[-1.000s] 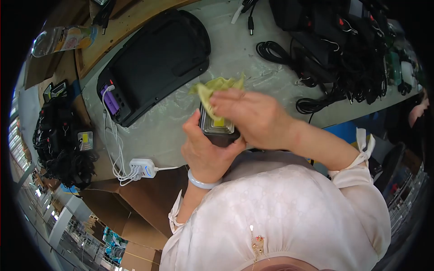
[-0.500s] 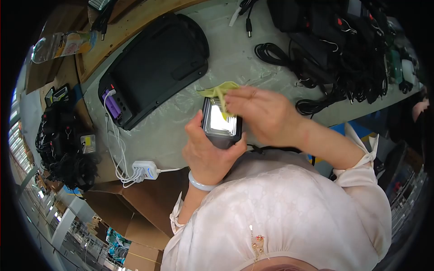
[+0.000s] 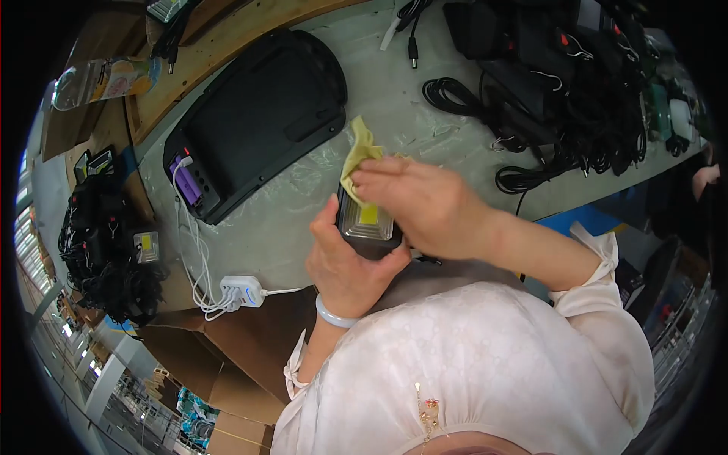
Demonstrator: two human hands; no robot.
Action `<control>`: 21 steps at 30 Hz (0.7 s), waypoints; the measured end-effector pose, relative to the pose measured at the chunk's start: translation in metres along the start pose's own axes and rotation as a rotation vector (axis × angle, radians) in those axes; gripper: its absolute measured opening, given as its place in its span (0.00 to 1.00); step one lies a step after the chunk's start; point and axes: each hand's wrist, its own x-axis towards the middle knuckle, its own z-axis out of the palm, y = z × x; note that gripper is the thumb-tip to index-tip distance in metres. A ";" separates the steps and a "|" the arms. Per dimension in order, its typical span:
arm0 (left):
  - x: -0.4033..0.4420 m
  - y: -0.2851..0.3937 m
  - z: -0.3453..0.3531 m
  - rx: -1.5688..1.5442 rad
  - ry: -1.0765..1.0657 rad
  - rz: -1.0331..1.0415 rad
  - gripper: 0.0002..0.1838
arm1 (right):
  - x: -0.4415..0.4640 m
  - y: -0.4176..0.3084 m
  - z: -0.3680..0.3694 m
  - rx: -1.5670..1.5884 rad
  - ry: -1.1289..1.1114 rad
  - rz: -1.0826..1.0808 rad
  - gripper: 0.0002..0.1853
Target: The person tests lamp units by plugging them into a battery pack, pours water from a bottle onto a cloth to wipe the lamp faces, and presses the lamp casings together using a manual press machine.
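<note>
I judged the lamp [image 3: 370,230] could twist loose if the cloth [image 3: 359,152] dragged hard across its front, since the left hand [image 3: 341,265] clasped only its lower part, digits on both sides. The right hand [image 3: 425,201] bent over its upper part, fingers pinching the cloth. I couldn't tell whether the lamp touched the surface [image 3: 280,220].

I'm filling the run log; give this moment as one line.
left hand: gripping black lamp | right hand: holding yellow cloth over lamp | nearby: black plastic housing
</note>
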 end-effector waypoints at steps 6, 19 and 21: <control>0.001 0.004 -0.001 -0.001 0.016 -0.030 0.46 | -0.004 0.002 -0.010 0.037 -0.166 0.041 0.10; -0.004 -0.003 0.001 -0.037 0.019 0.050 0.50 | -0.028 -0.017 -0.010 0.146 -0.155 -0.084 0.17; -0.001 0.000 0.000 0.008 0.019 0.029 0.50 | -0.026 0.001 -0.019 0.026 -0.137 0.016 0.14</control>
